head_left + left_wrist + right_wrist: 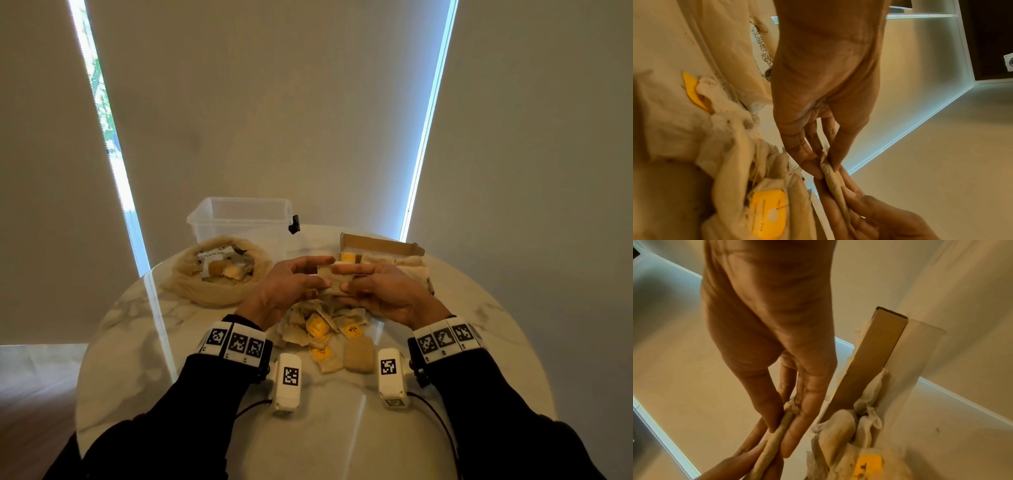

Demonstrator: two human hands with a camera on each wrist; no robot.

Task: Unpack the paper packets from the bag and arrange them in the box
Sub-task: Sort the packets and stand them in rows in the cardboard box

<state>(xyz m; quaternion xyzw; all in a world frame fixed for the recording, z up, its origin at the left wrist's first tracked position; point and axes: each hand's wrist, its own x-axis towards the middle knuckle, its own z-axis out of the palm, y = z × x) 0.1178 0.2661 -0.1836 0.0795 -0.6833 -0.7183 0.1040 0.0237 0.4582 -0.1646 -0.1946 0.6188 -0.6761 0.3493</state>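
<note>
Some of the job is done: a few packets already lie in the cardboard box at the far right of the desk, packed toward its near side. Much is left, I'd judge. A loose pile of packets with yellow tags sits on the desk under the wrists, and the cloth bag, rolled open at far left, holds more.

Both hands meet over the pile. The left hand and right hand each pinch one flat paper packet between thumb and straightened fingers, a grip closed on its two ends, just short of the box.

A clear plastic tub stands behind the bag. The path to the box looks open.
</note>
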